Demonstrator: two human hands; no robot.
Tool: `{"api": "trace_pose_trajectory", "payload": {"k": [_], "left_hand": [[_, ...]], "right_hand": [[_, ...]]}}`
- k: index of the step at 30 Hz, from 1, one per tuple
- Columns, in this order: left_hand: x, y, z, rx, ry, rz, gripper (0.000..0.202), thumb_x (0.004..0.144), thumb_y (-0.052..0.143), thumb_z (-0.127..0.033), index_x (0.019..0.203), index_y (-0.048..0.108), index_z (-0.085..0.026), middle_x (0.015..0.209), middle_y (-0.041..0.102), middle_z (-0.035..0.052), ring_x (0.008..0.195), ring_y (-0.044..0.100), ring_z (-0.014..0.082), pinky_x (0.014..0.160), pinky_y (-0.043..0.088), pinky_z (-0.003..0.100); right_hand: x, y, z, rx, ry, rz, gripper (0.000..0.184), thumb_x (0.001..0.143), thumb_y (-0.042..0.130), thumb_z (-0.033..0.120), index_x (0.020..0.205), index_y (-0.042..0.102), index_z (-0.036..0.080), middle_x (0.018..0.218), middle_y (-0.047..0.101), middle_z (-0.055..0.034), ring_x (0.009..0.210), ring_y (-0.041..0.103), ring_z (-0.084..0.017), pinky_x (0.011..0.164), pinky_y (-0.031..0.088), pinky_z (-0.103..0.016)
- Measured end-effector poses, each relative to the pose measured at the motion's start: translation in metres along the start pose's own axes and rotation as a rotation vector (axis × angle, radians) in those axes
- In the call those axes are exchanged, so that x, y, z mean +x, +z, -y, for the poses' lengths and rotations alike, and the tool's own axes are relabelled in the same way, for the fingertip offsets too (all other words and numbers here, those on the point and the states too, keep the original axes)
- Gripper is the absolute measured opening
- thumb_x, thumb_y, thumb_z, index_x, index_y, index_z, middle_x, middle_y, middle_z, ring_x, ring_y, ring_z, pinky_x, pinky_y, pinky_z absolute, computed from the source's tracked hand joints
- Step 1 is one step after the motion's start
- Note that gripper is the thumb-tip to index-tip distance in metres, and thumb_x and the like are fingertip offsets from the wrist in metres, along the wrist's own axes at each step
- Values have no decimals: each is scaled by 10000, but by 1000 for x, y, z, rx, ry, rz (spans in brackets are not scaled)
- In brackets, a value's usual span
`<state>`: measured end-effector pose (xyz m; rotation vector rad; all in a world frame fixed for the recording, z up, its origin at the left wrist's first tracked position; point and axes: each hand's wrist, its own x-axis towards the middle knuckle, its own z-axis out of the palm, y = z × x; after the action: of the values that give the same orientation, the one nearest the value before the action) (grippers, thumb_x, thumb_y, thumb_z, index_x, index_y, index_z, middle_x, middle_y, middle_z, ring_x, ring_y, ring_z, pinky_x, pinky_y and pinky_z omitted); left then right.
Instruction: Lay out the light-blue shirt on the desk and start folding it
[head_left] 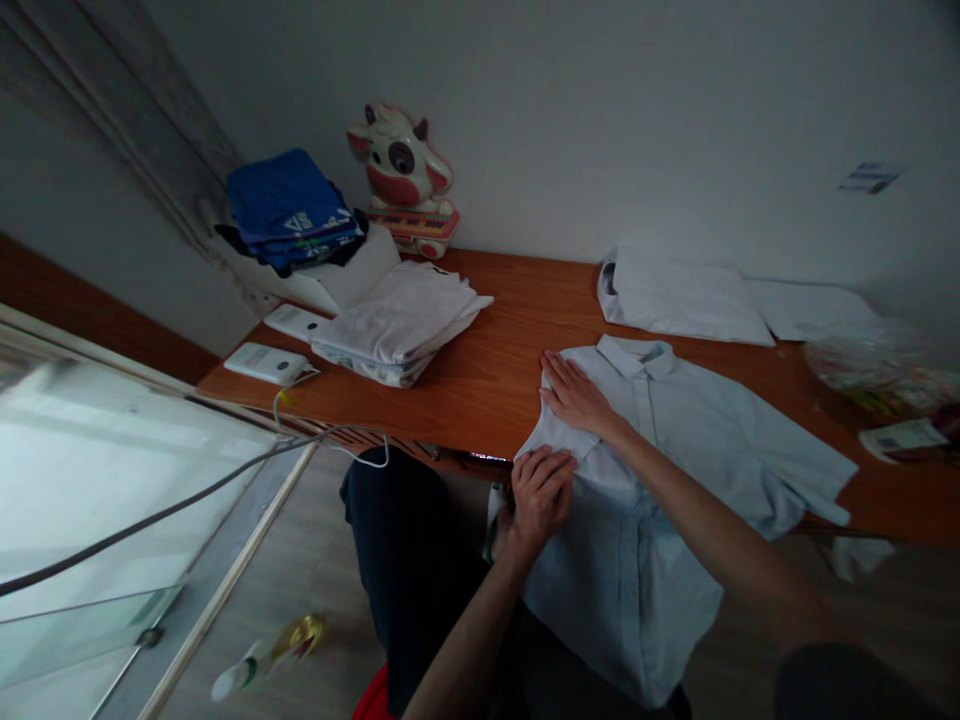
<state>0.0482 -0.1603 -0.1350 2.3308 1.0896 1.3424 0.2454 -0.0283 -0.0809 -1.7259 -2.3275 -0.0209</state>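
Note:
A pale short-sleeved button-up shirt (637, 560) lies front up, its collar towards the wall. Its lower part hangs over the table's front edge towards my lap. One sleeve spreads out to the right; on the left side the cloth looks folded inward. My right hand (577, 393) rests flat on the shirt near the left shoulder, fingers stretched out. Lower down, my left hand (541, 490) has its fingers curled on the shirt's left side, gripping the cloth there. The fingertips of that hand are partly hidden.
On the wooden table (510, 310) are a pile of folded light clothes (405, 320), a blue folded garment (289, 205), two white devices, a toy cow (401, 175), a folded white shirt (675, 295) and a plastic bag (885, 365). A cable (225, 470) crosses at left. Bottles stand on the floor.

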Motion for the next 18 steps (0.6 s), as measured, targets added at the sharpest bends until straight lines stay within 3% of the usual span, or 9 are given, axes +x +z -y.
{"api": "trace_pose_trajectory", "payload": {"k": [18], "left_hand": [[-1,1,1,5,19,-6,405,947,677,-181,1318,750,-327,1300,805,8,1335,669,271,1197,413,515]], "right_hand": [[-1,-1,0,-13,-3,-1,719,1128,278,461,1745,189,103,1800,148,-115,1672,158,-270,1375,195,-514]]}}
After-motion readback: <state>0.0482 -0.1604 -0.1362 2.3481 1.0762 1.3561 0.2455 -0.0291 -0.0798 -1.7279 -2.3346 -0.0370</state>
